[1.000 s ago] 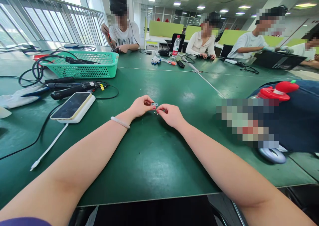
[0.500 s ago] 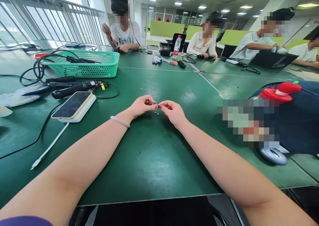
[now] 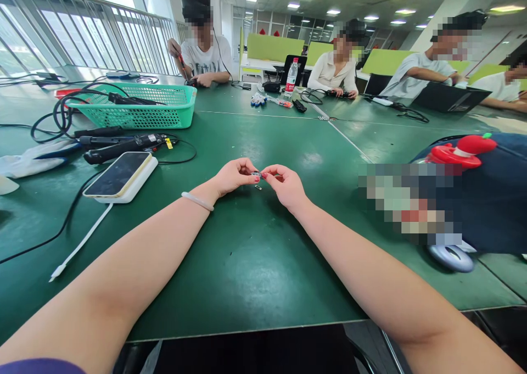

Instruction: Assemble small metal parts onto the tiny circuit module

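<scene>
Both my hands meet over the middle of the green table (image 3: 247,275). Between their fingertips is a small dark-and-silver part (image 3: 257,174), too small to name. My left hand (image 3: 236,175) pinches it from the left, thumb and fingers pressed together. From the right, my right hand (image 3: 287,187) closes its thumb and forefinger on the same part. Just below the fingertips a tiny metallic piece (image 3: 258,187) lies on the table. A pale band (image 3: 197,201) circles my left wrist.
On the left are a phone on a white block (image 3: 121,176), black handheld devices with cables (image 3: 123,148), a glove (image 3: 33,158) and a green basket (image 3: 181,110). At right sit a dark bag (image 3: 489,198) and a roundish grey object (image 3: 450,257). Several people work across the table.
My hands stay in nearly the same place. The small part between the fingertips shows slightly more, as if turned a little. The whole view has shifted very slightly.
</scene>
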`<state>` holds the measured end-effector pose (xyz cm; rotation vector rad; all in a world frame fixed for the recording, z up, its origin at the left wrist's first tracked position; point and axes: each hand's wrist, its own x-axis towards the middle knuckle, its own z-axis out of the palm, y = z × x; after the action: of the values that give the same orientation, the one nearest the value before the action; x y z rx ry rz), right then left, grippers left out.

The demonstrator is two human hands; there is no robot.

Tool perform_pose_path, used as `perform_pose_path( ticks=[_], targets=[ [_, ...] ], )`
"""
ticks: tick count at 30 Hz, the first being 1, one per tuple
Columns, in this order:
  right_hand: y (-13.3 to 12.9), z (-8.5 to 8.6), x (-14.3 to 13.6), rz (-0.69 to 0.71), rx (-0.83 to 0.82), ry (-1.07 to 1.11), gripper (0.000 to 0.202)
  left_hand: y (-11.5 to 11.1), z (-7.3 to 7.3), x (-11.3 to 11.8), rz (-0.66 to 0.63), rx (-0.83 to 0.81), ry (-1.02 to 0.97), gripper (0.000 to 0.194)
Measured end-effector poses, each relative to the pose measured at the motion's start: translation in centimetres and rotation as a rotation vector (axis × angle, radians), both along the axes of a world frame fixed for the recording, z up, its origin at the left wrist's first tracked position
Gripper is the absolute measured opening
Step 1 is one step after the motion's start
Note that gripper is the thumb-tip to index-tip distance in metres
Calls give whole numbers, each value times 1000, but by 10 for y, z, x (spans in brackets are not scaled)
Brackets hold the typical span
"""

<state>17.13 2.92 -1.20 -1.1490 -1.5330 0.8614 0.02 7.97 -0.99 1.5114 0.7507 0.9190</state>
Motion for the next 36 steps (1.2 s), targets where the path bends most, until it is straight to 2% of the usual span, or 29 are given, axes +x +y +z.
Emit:
perform_pose_path(
  ticks=[10,15,22,29,32,36],
  targets=[
    [-10,6,0,-77,250,-259,15,1,1,-1,9,-47,-60,36],
    [-10,6,0,-77,176,-282,22,2,-1,-1,7,-40,-48,34],
    [-4,1,3,-92,147,-268,22,0,0,1,-4,-35,9,35],
    [3,-5,6,-90,55,-233,28,2,-3,3,86,-52,33,31],
    [6,-8,8,-115,96,-386,26,4,-4,3,113,-66,27,32],
    [5,-9,5,-76,143,-670,21,5,-5,3,127,-78,13,31]
  ],
)
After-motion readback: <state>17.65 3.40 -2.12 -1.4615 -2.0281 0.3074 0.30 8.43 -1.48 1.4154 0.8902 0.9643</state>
